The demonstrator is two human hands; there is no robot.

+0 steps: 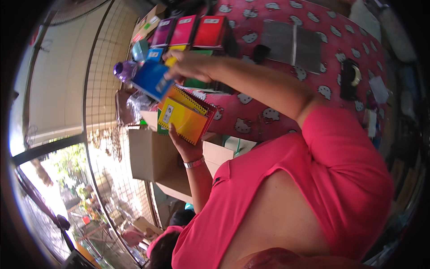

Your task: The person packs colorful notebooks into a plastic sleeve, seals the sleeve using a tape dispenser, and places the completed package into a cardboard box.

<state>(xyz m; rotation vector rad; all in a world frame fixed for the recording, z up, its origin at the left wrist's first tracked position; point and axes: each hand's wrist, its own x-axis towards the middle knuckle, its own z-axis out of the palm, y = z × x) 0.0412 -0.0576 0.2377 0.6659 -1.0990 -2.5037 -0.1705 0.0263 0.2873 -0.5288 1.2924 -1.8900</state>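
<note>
my left hand [182, 144] carries a fanned bundle of spiral notebooks at the near left side of the table [260, 128]. its thumb lies across the cover of the yellow notebook [183, 121] on top; the other fingers are mostly hidden beneath, so i cannot tell how far they spread. a red notebook [212, 115] sticks out on the right of the bundle.

my right hand [192, 67] reaches across from the right, its fingers partly bent and closed on the right edge of a blue notebook [151, 80], tilted and a little blurred, just beyond the bundle on the far left. whether the two touch, i cannot tell.

past my right fingers stand a purple stack [162, 32], a pink stack [182, 29] and a red stack [209, 31], left to right, with a green stack [197, 83] nearer, partly under my wrist. a clear sleeve [280, 42] lies farther right. an open cardboard box [147, 156] sits near left, beside my left forearm.
</note>
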